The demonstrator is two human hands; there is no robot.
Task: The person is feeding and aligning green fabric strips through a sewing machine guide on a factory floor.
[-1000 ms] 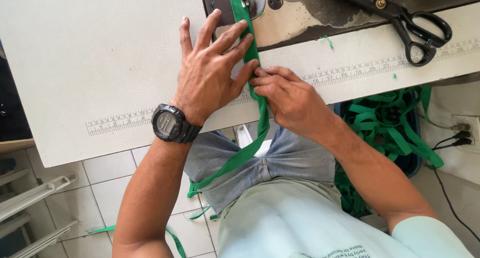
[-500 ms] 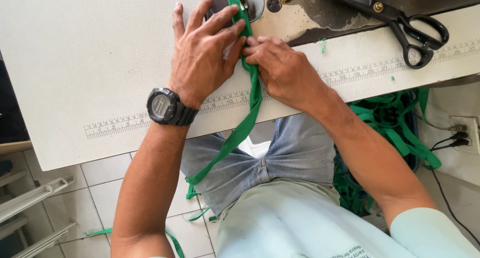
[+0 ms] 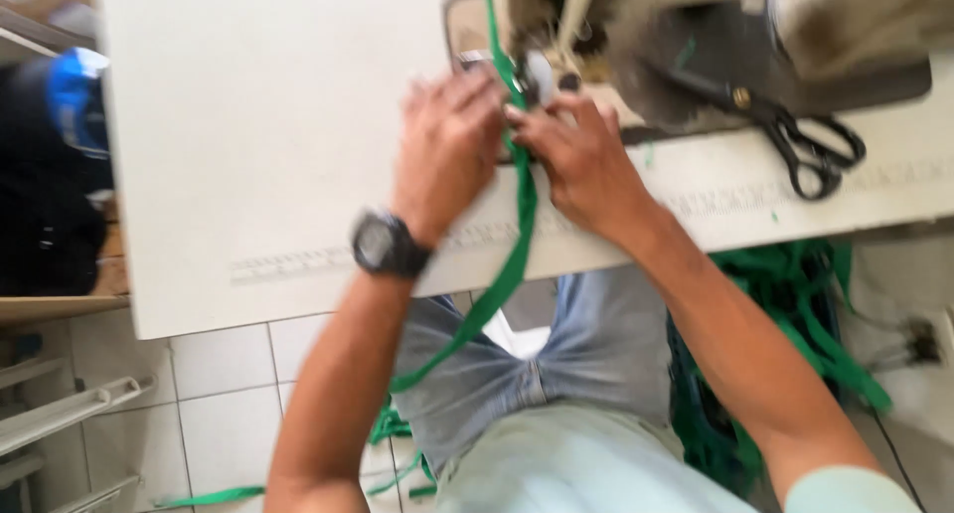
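left hand (image 3: 447, 145) and right hand (image 3: 586, 155) press fingers together on the green strap (image 3: 517, 245) at the sewing machine (image 3: 636, 36); it trails off the white table (image 3: 248, 125). judged light, limp; best pinched flat near the needle.

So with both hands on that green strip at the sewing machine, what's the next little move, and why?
Probably ease the green strip forward under the needle: the left hand and right hand pinch it right at the sewing machine, and it trails slack off the table edge.
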